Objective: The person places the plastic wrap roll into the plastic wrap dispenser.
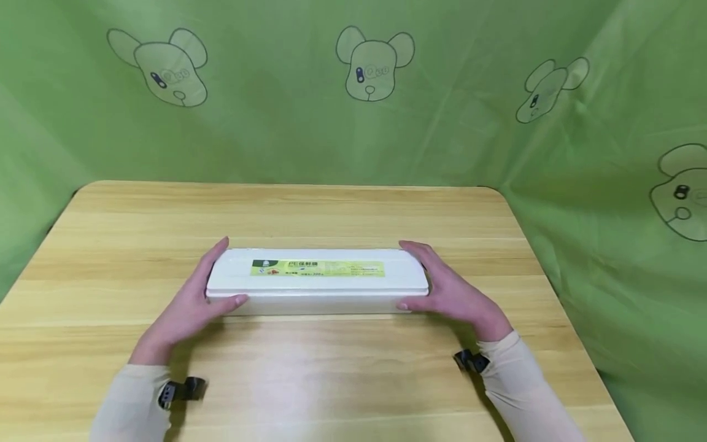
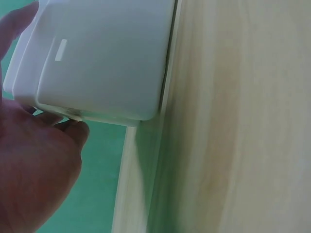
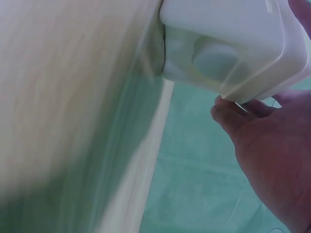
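A long white cling film box (image 1: 331, 302) lies crosswise on the wooden table, its lid down. On the lid is a yellow-green label (image 1: 317, 268) with printed characters. My left hand (image 1: 190, 310) grips the box's left end, thumb along the front and fingers round the far side. At the right end my right hand (image 1: 458, 294) holds it the same way. In the left wrist view the left hand (image 2: 39, 160) has its fingers against the box end (image 2: 107, 68). The right wrist view shows the right hand (image 3: 272, 145) at the other end of the box (image 3: 223, 19), where a rounded shape shows.
The wooden table (image 1: 309, 374) has rounded far corners. Green cloth (image 1: 287, 123) printed with bear-like heads hangs behind and at both sides. Dark wrist cameras (image 1: 182, 391) sit at the cuffs of light sleeves (image 1: 132, 405).
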Demonstrator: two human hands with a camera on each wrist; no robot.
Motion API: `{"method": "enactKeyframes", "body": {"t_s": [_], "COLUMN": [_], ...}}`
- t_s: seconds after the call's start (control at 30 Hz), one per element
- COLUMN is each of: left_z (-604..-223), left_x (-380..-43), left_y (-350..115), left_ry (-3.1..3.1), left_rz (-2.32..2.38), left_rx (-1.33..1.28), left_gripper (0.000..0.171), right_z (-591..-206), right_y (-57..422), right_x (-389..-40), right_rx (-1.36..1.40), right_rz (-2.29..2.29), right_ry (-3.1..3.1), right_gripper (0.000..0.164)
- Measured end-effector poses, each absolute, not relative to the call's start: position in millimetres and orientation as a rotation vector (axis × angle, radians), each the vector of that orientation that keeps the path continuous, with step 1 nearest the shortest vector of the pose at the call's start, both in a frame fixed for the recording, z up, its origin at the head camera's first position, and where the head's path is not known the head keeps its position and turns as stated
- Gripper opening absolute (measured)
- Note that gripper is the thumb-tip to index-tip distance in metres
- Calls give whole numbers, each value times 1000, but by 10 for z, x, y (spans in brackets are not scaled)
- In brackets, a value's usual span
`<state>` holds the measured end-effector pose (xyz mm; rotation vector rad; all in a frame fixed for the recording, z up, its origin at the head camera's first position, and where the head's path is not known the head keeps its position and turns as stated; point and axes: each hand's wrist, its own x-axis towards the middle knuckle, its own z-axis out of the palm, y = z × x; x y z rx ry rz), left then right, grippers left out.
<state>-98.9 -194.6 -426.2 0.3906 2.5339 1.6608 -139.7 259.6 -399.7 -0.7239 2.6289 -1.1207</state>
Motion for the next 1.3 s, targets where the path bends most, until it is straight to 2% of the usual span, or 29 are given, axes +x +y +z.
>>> {"method": "enactKeyframes", "body": {"t_s": [0.17,0.53,1.3], "left_z": [-4250,-4272,-4321], "left_x": [-1006,-1026,-1064], "left_y": [-2010,-2162,-2188], "left_ry": [2533,2423,2379], "left_rz": [1642,1651,1674], "left_rx": [478,587,557], "left_gripper": [105,110,106], "right_z": [-3991,-4014,-3951], "right_y": [2646,2693,2704], "right_x": [-1393,-1378,-1401], "right_rx": [-740,-755,-758], "right_rz": [-1068,-1038,-971], "right_ry": [2619,2589,2635], "right_gripper": [116,113,107]}}
